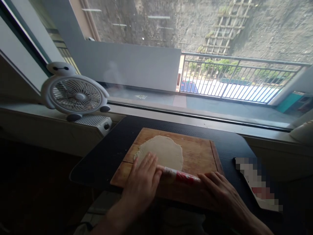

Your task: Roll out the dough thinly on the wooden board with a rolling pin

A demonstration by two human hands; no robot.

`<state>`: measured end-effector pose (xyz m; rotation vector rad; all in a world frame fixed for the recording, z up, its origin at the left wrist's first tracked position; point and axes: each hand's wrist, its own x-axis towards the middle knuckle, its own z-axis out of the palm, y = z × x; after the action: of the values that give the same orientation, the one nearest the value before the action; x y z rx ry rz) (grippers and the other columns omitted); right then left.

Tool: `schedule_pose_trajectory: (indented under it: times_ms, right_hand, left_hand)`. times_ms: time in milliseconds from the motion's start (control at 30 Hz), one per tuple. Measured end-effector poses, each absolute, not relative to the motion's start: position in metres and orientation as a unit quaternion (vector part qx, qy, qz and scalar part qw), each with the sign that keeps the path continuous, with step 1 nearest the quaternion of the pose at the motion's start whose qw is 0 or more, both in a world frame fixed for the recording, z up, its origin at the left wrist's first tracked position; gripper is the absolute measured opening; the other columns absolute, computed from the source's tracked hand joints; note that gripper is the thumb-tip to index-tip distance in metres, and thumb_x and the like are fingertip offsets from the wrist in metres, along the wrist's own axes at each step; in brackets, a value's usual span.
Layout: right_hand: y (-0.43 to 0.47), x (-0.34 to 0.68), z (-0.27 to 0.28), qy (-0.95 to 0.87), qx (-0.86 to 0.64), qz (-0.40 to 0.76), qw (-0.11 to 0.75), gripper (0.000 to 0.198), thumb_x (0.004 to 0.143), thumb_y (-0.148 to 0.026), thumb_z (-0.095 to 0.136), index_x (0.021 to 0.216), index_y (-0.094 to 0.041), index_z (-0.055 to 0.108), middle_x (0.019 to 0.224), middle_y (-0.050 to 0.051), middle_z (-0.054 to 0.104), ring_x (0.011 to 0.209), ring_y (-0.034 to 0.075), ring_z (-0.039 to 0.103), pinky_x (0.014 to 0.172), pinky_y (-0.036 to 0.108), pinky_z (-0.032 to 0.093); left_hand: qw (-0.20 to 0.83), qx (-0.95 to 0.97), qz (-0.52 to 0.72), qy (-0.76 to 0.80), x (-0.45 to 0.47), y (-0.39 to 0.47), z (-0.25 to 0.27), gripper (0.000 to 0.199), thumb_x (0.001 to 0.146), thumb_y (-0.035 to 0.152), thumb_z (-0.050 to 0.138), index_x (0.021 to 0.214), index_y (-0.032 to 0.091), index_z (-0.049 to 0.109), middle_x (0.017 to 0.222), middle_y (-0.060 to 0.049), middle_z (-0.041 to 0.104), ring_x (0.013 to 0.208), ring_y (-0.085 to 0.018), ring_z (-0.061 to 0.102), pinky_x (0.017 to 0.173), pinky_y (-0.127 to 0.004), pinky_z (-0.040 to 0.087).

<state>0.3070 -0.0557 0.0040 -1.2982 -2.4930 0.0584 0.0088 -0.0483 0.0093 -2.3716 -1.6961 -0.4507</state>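
Near half of the wooden board (199,151): rolling pin (181,175) reaching from left hand (143,174), fingers outstretched, to right hand (217,186), grip indeterminable. Dough sheet (162,150) just beyond

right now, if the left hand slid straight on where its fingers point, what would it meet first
Most likely the flat sheet of dough, which spreads out just ahead of the left hand; depth is unclear, so the two may be in contact.
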Motion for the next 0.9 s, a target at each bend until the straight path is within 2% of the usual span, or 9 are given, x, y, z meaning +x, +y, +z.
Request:
schedule_pose_trajectory:
  times_ms: [33, 133, 233, 400, 533, 633, 733, 833, 900]
  right_hand:
    - [-0.05, 0.297, 0.008, -0.872, -0.458, 0.02, 0.173, 0.034, 0.09, -0.03, 0.051, 0.124, -0.025, 0.052, 0.1, 0.007, 0.059, 0.091, 0.022, 0.056, 0.078, 0.037, 0.049]
    - [-0.028, 0.259, 0.018, -0.855, -0.481, 0.023, 0.194, 0.026, 0.09, -0.027, 0.052, 0.116, -0.026, 0.056, 0.096, 0.005, 0.059, 0.089, 0.021, 0.055, 0.077, 0.034, 0.049]
    - [-0.02, 0.235, 0.017, -0.851, -0.482, 0.037, 0.207, 0.028, 0.09, -0.023, 0.051, 0.118, -0.026, 0.055, 0.1, 0.005, 0.058, 0.092, 0.02, 0.054, 0.079, 0.033, 0.049]
    - [-0.048, 0.239, 0.003, -0.87, -0.435, 0.048, 0.228, 0.047, 0.091, -0.017, 0.046, 0.138, -0.025, 0.039, 0.109, 0.008, 0.057, 0.094, 0.021, 0.054, 0.081, 0.034, 0.051]
    - [-0.059, 0.24, -0.002, -0.884, -0.408, 0.067, 0.22, 0.053, 0.091, -0.013, 0.041, 0.142, -0.024, 0.032, 0.113, 0.008, 0.057, 0.096, 0.02, 0.054, 0.084, 0.035, 0.051]
    - [-0.045, 0.237, -0.008, -0.873, -0.423, 0.036, 0.24, 0.043, 0.092, -0.022, 0.046, 0.134, -0.019, 0.043, 0.114, 0.01, 0.059, 0.102, 0.024, 0.054, 0.087, 0.04, 0.051]
    - [-0.033, 0.234, -0.016, -0.856, -0.432, -0.018, 0.283, 0.036, 0.092, -0.026, 0.048, 0.125, -0.016, 0.051, 0.127, 0.014, 0.053, 0.12, 0.029, 0.046, 0.094, 0.047, 0.048]
    - [-0.038, 0.23, -0.021, -0.857, -0.429, -0.038, 0.284, 0.041, 0.092, -0.023, 0.045, 0.132, -0.012, 0.045, 0.133, 0.014, 0.05, 0.13, 0.028, 0.038, 0.099, 0.045, 0.046]
    - [-0.048, 0.225, -0.02, -0.87, -0.409, -0.047, 0.271, 0.046, 0.091, -0.016, 0.042, 0.137, -0.01, 0.04, 0.134, 0.014, 0.051, 0.132, 0.026, 0.037, 0.1, 0.042, 0.046]
  left_hand:
    - [0.092, -0.782, -0.157, -0.596, 0.013, -0.027, 0.016, 0.046, 0.094, 0.033, 0.033, 0.133, 0.011, 0.048, 0.14, -0.011, 0.047, 0.135, -0.024, 0.033, 0.113, -0.049, 0.017]
    - [0.071, -0.8, -0.138, -0.58, 0.022, 0.046, 0.031, 0.048, 0.094, 0.032, 0.03, 0.135, 0.01, 0.044, 0.143, -0.011, 0.042, 0.138, -0.024, 0.028, 0.114, -0.048, 0.015]
    - [0.034, -0.796, -0.098, -0.597, 0.014, 0.084, 0.03, 0.047, 0.094, 0.031, 0.029, 0.131, 0.009, 0.049, 0.14, -0.012, 0.046, 0.135, -0.025, 0.033, 0.111, -0.049, 0.021]
    - [0.049, -0.802, -0.087, -0.589, -0.034, 0.027, 0.009, 0.053, 0.095, 0.039, 0.027, 0.139, 0.012, 0.039, 0.148, -0.009, 0.034, 0.139, -0.022, 0.025, 0.114, -0.045, 0.018]
    - [0.063, -0.803, -0.062, -0.589, -0.049, -0.009, 0.012, 0.054, 0.095, 0.041, 0.026, 0.138, 0.013, 0.041, 0.147, -0.01, 0.036, 0.138, -0.021, 0.026, 0.114, -0.044, 0.015]
    - [0.052, -0.785, -0.049, -0.615, -0.021, 0.021, 0.019, 0.058, 0.094, 0.042, 0.023, 0.134, 0.006, 0.045, 0.144, -0.015, 0.04, 0.138, -0.024, 0.028, 0.114, -0.043, 0.015]
    - [-0.006, -0.778, -0.029, -0.627, 0.018, 0.068, 0.024, 0.061, 0.094, 0.046, 0.021, 0.135, 0.007, 0.044, 0.144, -0.015, 0.039, 0.137, -0.024, 0.028, 0.113, -0.047, 0.016]
    - [-0.041, -0.787, -0.024, -0.615, 0.034, 0.091, 0.025, 0.059, 0.093, 0.048, 0.021, 0.139, 0.014, 0.039, 0.147, -0.01, 0.037, 0.138, -0.024, 0.027, 0.112, -0.053, 0.016]
    - [-0.03, -0.796, -0.039, -0.603, 0.024, 0.08, 0.022, 0.059, 0.094, 0.047, 0.021, 0.139, 0.015, 0.039, 0.147, -0.009, 0.036, 0.139, -0.023, 0.026, 0.112, -0.052, 0.014]
